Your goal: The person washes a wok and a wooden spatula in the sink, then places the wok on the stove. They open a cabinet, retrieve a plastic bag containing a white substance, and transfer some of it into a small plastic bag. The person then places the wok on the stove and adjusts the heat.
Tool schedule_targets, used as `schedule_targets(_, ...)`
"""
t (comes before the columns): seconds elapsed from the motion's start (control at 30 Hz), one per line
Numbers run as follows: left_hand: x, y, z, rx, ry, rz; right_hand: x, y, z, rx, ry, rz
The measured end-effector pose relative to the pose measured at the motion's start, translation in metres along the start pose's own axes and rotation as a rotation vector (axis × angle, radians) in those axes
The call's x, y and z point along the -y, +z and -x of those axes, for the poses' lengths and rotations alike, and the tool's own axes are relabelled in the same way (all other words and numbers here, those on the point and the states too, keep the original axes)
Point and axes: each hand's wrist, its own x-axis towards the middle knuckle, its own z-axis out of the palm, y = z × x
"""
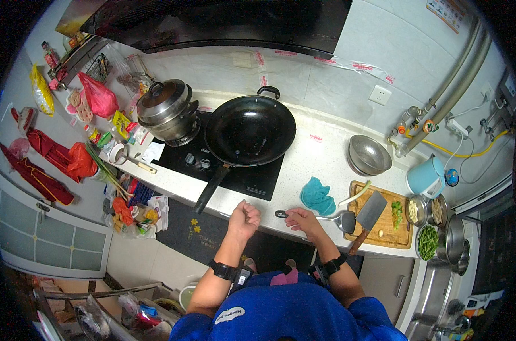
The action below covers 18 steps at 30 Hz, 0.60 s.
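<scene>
My left hand (244,218) is closed in a loose fist near the counter edge, just right of the wok's handle; I see nothing in it. Thumb and fingers of my right hand (301,221) are at the black handle end of a metal spatula (345,221), whose blade lies by the cutting board's left edge; whether they grip it is unclear. A black wok (250,130) sits on the cooktop (258,181). To the right, a teal cloth (317,196) lies beside a wooden cutting board (405,234) bearing a cleaver (372,211), a scallion stalk (355,193) and chopped green pieces (396,215).
A lidded steamer pot (166,111) stands left of the wok. Steel bowls (370,154), a blue kettle (426,177) and a bowl of cut green vegetables (427,242) are at the right, near the sink (430,290). A range hood (241,25) overhangs the back.
</scene>
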Motion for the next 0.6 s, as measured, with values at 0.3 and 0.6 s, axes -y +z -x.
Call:
schedule_targets(0.3, 0.0022, 0.0037, 0.0027, -0.035, 0.006, -0.001, -0.0005, 0.0011, 0.0010, -0.012, -0.021, 0.003)
schedule_targets(0.6, 0.0013, 0.0032, 0.0034, -0.010, 0.001, -0.005, -0.0003, 0.0007, 0.0008, 0.001, -0.009, 0.003)
